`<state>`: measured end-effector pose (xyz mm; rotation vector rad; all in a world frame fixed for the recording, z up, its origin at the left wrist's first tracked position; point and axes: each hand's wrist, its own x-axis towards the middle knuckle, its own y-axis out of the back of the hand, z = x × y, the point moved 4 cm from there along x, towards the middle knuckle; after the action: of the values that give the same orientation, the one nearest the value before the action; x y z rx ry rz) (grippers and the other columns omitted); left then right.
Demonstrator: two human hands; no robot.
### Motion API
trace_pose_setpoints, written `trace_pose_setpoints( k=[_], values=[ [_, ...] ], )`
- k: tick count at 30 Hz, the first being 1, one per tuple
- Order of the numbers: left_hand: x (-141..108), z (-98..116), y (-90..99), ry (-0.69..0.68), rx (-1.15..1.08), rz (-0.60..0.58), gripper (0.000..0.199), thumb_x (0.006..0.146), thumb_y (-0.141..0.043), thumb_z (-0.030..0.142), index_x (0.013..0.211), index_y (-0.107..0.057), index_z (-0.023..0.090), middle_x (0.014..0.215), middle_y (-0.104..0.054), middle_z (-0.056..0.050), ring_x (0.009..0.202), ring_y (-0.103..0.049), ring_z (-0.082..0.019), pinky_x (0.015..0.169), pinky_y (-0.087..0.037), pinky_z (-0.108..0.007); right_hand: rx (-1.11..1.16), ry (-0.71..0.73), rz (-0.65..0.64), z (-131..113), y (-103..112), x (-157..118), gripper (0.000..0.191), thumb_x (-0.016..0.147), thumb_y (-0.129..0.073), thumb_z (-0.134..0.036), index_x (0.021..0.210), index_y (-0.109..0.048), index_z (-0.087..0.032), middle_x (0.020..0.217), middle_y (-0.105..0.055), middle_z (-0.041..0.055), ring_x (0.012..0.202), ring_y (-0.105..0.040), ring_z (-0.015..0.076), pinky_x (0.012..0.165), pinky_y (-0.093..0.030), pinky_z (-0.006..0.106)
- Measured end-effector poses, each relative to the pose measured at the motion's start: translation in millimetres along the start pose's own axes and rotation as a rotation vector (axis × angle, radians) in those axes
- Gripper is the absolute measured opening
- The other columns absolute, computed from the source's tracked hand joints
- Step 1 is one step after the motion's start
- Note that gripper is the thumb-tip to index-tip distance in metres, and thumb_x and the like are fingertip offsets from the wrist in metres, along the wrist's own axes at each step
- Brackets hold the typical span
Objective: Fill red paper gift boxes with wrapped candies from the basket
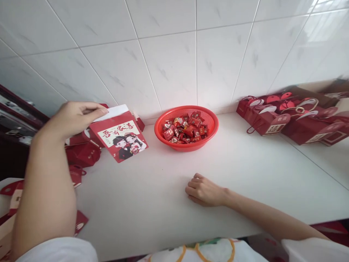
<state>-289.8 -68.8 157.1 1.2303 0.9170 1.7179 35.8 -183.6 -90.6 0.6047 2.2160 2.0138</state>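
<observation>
My left hand point(79, 116) is raised at the left, fingers pinched on the top white edge of a red paper gift box point(117, 127). A cartoon bride and groom and large characters are printed on its front; whether it is folded flat, I cannot tell. My right hand point(204, 190) rests on the white table in a loose fist, with nothing showing in it. Beyond it, near the wall, stands a red plastic basket point(186, 146) holding many small wrapped candies point(188, 127).
More red gift boxes point(84, 153) are heaped at the left, partly behind my left arm. Rows of standing red boxes with cord handles point(268, 120) line the right back of the white table point(141, 203). A tiled wall point(169, 62) bounds the far edge.
</observation>
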Motion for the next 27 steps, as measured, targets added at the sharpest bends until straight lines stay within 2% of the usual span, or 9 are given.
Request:
trace_pose_setpoints(
  k=[2,6,8,11,14,17,21,24,27],
  values=[
    [-18.7,22.4,-2.6,-0.07,-0.163,-0.106,0.086,0.072,-0.045,0.077,0.106,-0.071,0.003,0.085,-0.07,0.003,0.078,-0.061,-0.011,0.079,-0.051,-0.028,-0.037,-0.003,-0.007,-1.2,0.6,0.0,0.023,0.103,-0.04,-0.022,0.088,-0.057,-0.017,0.08,-0.065,0.005,0.067,-0.05,0.0169,0.076,-0.031,0.033],
    [-53.2,69.0,-25.4,-0.414,-0.216,-0.192,0.063,0.078,-0.048,0.068,0.088,-0.073,0.011,0.088,-0.071,0.0,0.087,-0.061,-0.016,0.087,-0.05,-0.029,-0.122,-0.093,-0.113,7.0,9.5,0.5,0.026,0.103,-0.038,-0.016,0.088,-0.059,-0.016,0.077,-0.065,0.0061,0.065,-0.052,0.0173,0.07,-0.028,0.034],
    [-66.5,85.8,-43.4,-0.519,-0.225,-0.288,0.054,0.084,-0.044,0.062,0.084,-0.073,0.016,0.086,-0.071,-0.001,0.084,-0.062,-0.017,0.083,-0.05,-0.027,-0.176,-0.193,-0.189,19.5,21.0,0.4,0.025,0.099,-0.04,-0.008,0.088,-0.061,-0.015,0.078,-0.067,0.0074,0.066,-0.055,0.0177,0.07,-0.028,0.035],
    [-80.8,104.1,-66.5,-0.576,-0.254,-0.416,0.046,0.089,-0.043,0.056,0.084,-0.072,0.02,0.085,-0.07,-0.003,0.082,-0.062,-0.019,0.077,-0.049,-0.027,-0.265,-0.365,-0.24,43.0,48.9,-0.7,0.024,0.094,-0.043,-0.002,0.087,-0.062,-0.014,0.079,-0.068,0.0096,0.071,-0.061,0.0194,0.072,-0.029,0.035],
    [-90.5,119.1,-82.3,-0.632,-0.297,-0.493,0.042,0.093,-0.043,0.049,0.081,-0.071,0.02,0.083,-0.069,-0.005,0.08,-0.061,-0.019,0.075,-0.048,-0.028,-0.328,-0.442,-0.169,58.2,85.0,0.0,0.022,0.098,-0.043,-0.006,0.09,-0.063,-0.013,0.081,-0.069,0.0103,0.075,-0.064,0.021,0.075,-0.031,0.035],
    [-97.1,130.4,-94.3,-0.703,-0.37,-0.523,0.041,0.097,-0.042,0.043,0.079,-0.069,0.019,0.081,-0.066,-0.004,0.075,-0.059,-0.017,0.073,-0.047,-0.027,-0.328,-0.457,-0.011,61.1,120.0,4.4,0.015,0.101,-0.048,-0.018,0.099,-0.062,-0.013,0.088,-0.07,0.0112,0.08,-0.065,0.0226,0.078,-0.033,0.035],
    [-100.4,135.4,-111.2,-0.665,-0.504,-0.554,0.037,0.098,-0.046,0.041,0.079,-0.068,0.018,0.079,-0.064,-0.003,0.073,-0.057,-0.016,0.069,-0.044,-0.025,-0.246,-0.408,0.133,55.2,143.1,17.7,0.016,0.101,-0.053,-0.029,0.101,-0.06,-0.014,0.087,-0.069,0.0082,0.077,-0.063,0.0213,0.075,-0.034,0.033],
    [-99.7,132.9,-124.5,-0.513,-0.664,-0.595,0.034,0.093,-0.053,0.042,0.075,-0.066,0.016,0.075,-0.063,-0.002,0.073,-0.056,-0.015,0.067,-0.043,-0.025,-0.175,-0.367,0.139,53.3,140.2,29.2,0.021,0.103,-0.047,-0.024,0.086,-0.057,-0.017,0.078,-0.066,0.0049,0.069,-0.058,0.0175,0.069,-0.032,0.03],
    [-101.2,129.1,-138.6,-0.367,-0.772,-0.704,0.036,0.091,-0.055,0.044,0.071,-0.062,0.015,0.066,-0.056,0.001,0.065,-0.05,-0.013,0.06,-0.038,-0.025,-0.115,-0.4,0.115,58.2,129.8,35.3,0.03,0.104,-0.04,-0.019,0.077,-0.053,-0.019,0.069,-0.062,0.0023,0.059,-0.051,0.0146,0.062,-0.028,0.029]
  ],
)
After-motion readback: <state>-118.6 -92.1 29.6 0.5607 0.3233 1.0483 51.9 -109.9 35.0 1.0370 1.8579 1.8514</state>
